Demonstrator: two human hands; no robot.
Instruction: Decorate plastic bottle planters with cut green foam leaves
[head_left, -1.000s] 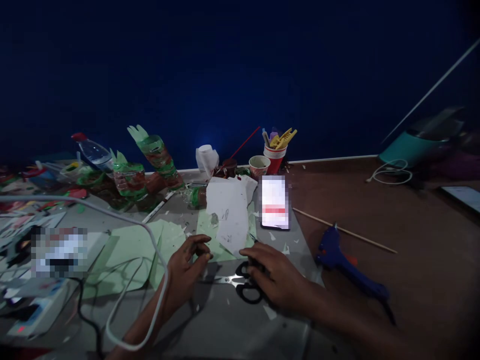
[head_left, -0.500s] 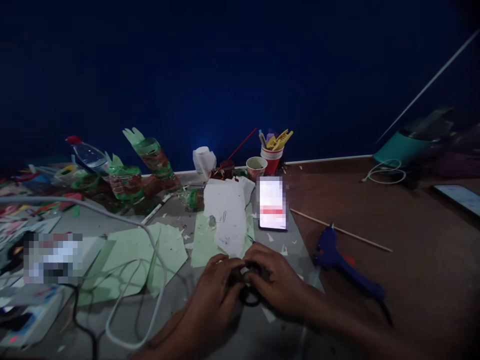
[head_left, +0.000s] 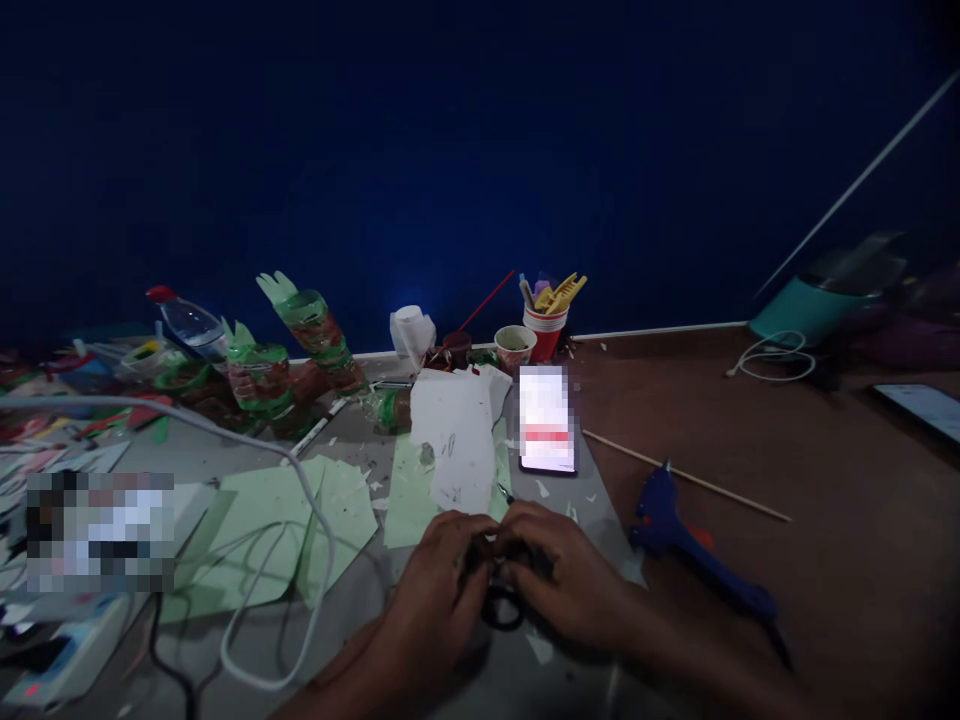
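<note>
My left hand (head_left: 442, 575) and my right hand (head_left: 551, 565) meet at the front middle of the table. Both have their fingers curled inward, the fingertips pressed close together. Whatever sits between them is small, dark and mostly hidden. Just below the fingers shows a black ring (head_left: 502, 607), like a scissors' handle loop; I cannot tell whether it is held or lies on the table. A thin pointed metal tip (head_left: 506, 493) sticks out beyond my right fingers. Past the hands lies a torn white sheet (head_left: 461, 440) on pale green paper (head_left: 401, 490).
A blue glue gun (head_left: 690, 540) and a wooden stick (head_left: 705, 482) lie to the right. Behind stand a lit phone (head_left: 546, 415), a patterned cup (head_left: 514, 345) and red cups (head_left: 545, 340). At left are a looping white cable (head_left: 330, 560), green sheets (head_left: 247, 530) and decorated bottles (head_left: 259, 380).
The whole view has shifted slightly, so things appear a little lower. My hands stay together in nearly the same pose, with only small finger movement.
</note>
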